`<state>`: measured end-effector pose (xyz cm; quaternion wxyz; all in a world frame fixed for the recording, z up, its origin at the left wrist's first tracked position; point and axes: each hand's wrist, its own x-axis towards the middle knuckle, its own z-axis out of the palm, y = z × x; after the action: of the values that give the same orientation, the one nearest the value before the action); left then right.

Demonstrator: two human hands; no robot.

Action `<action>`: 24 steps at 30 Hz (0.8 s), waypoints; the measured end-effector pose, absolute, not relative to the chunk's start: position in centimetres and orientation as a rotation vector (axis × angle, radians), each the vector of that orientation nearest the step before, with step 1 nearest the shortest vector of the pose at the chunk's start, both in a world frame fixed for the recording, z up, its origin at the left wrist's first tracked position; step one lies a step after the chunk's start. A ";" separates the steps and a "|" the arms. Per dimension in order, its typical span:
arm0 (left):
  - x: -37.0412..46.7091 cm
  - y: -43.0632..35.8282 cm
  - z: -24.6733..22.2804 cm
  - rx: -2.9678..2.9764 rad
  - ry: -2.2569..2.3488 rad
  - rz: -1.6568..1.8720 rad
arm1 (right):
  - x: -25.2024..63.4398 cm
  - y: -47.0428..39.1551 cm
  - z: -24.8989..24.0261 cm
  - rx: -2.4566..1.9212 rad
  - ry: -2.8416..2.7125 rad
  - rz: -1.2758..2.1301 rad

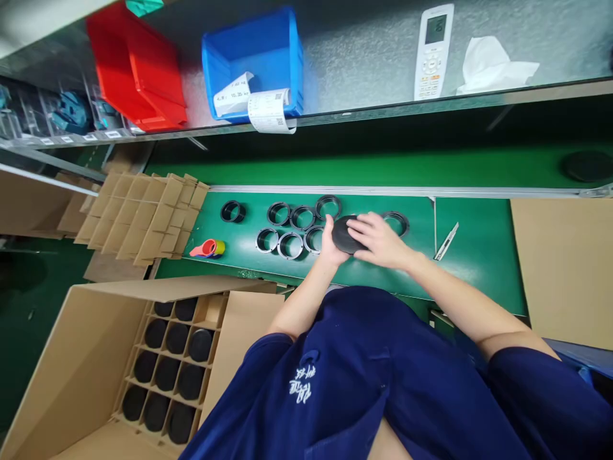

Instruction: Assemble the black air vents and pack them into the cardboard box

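A round black lid-like piece (342, 236) is held above the green bench, its flat face up; whatever is under it is hidden. My left hand (332, 248) grips it from the left, with the thumb up along the edge. Across its right part lie the fingers of my right hand (383, 243), closed on that side. Several black rings (290, 245) lie on the bench just left of my hands. Another black ring (395, 223) rests behind my right hand, and a deeper black ring (232, 211) stands farther left.
An open carton (96, 358) with cardboard dividers holds several black round pieces at lower left. Stacked dividers (138, 214) stand behind it. Red and yellow parts (211, 248) and a utility knife (447, 241) lie on the bench. Blue (285, 57) and red bins (138, 76) sit on the overhead shelf.
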<state>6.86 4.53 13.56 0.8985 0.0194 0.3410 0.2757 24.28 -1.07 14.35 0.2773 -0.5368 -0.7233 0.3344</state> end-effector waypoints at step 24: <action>0.7 -0.8 6.9 0.003 1.168 0.358 | 30.0 1.5 3.5 -2.332 -1.855 0.370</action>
<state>0.72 -0.84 6.94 0.8192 0.0013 0.5482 0.1681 29.98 1.55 3.48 0.0691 -0.7748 -0.6163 0.1227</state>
